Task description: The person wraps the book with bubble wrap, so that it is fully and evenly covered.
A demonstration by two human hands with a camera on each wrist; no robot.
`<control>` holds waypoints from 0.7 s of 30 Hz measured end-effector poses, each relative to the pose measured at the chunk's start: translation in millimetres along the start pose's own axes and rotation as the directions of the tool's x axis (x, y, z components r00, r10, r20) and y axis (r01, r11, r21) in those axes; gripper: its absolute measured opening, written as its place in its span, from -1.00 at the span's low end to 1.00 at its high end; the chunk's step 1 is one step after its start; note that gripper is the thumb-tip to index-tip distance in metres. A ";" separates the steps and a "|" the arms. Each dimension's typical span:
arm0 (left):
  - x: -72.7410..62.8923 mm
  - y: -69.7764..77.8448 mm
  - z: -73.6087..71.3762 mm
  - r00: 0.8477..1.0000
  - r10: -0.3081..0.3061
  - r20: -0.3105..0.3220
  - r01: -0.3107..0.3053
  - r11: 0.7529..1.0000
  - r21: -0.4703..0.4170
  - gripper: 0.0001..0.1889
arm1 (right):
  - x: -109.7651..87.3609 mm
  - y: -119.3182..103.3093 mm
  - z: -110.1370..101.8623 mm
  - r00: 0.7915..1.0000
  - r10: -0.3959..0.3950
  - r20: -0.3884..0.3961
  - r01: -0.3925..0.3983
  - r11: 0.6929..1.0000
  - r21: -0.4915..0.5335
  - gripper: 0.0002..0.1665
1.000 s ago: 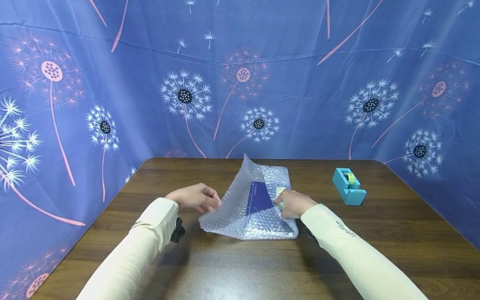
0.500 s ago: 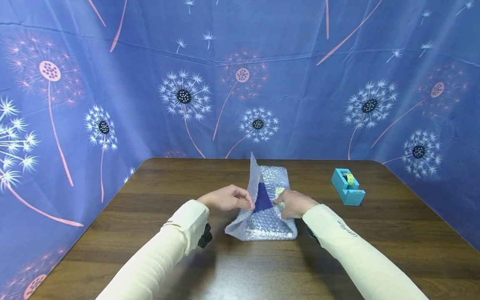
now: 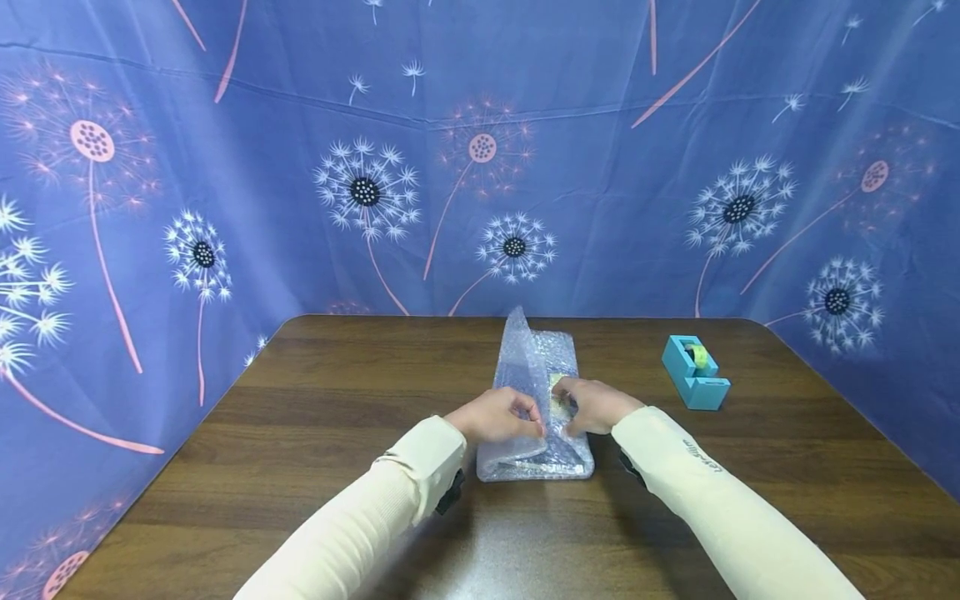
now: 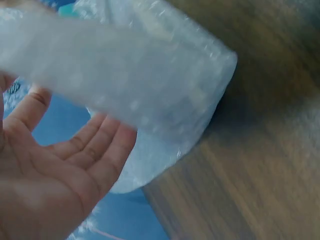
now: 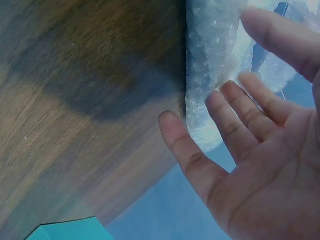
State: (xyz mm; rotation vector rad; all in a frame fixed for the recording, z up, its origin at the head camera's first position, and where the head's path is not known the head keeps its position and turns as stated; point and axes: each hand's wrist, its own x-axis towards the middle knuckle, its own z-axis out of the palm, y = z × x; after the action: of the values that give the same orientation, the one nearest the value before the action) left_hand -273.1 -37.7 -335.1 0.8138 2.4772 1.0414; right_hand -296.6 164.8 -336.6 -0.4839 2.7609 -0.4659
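A bundle of bubble wrap (image 3: 553, 350) lies on the table, with a loose flap (image 3: 517, 358) standing up at its left and leaning over the middle. My left hand (image 3: 501, 415) pinches the flap's near part; in the left wrist view the thumb and index finger are mostly out of frame, while the other fingers (image 4: 112, 150) reach behind the film. Over the bundle's right side is my right hand (image 3: 600, 406), its fingers (image 5: 227, 120) spread and loosely bent. Beside it shows a pale yellow patch (image 3: 557, 381). The dark blue flat item inside is nearly hidden.
A turquoise tape dispenser (image 3: 695, 375) with a yellow-green roll stands on the right of the brown wooden table (image 3: 360, 367). Behind the table hangs a blue cloth (image 3: 600, 167) with a dandelion print.
My left hand has moved right, drawing the flap over the bundle and covering the dark blue item. My right hand, earlier touching the wrap near the yellow patch, now has its fingers spread wider.
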 end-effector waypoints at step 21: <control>15.7 4.7 20.2 0.994 0.023 -0.104 0.040 0.825 0.563 -0.85 | 2.2 3.6 3.4 1.000 0.013 0.005 -0.014 0.999 0.048 -0.03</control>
State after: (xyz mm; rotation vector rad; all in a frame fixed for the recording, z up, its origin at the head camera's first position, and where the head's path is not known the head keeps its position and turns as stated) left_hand -273.5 -14.4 -346.6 0.9196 2.9239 0.3281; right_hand -298.4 166.3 -341.4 -0.4538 2.7401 -0.5266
